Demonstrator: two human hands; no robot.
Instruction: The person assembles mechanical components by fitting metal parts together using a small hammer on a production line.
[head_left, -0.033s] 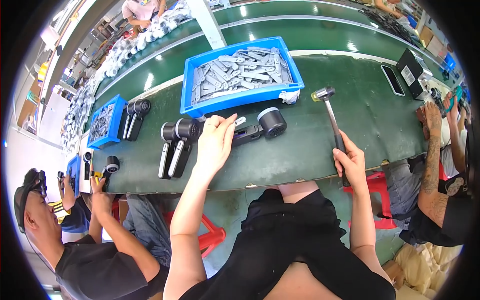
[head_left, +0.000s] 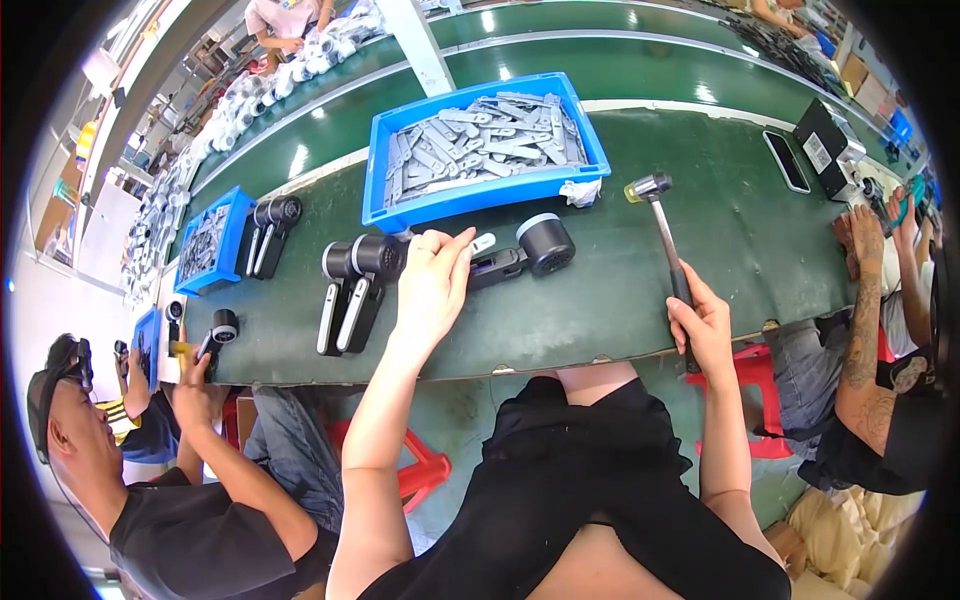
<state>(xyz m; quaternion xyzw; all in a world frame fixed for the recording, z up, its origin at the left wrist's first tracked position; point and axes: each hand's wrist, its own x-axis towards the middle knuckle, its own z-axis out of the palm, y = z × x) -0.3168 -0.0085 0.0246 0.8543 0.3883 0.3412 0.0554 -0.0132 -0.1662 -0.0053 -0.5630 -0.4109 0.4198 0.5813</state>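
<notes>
Head view. Two black round-headed devices (head_left: pixel 376 256) with grey-striped handles stand side by side on the green bench (head_left: pixel 610 290). Just right of them, the left hand (head_left: pixel 432 275) pinches a light grey strip (head_left: pixel 483 243) over the handle of a third black device (head_left: pixel 545 245), which lies flat; contact between strip and handle cannot be judged. Behind lies a blue bin (head_left: pixel 450 209) of similar strips. Farther right, the right hand (head_left: pixel 703 325) grips a hammer (head_left: pixel 664 235), head raised.

Black clothing (head_left: pixel 590 460) with a wavy edge is worn, leaving 2 forearms (head_left: pixel 376 425) bare.
</notes>
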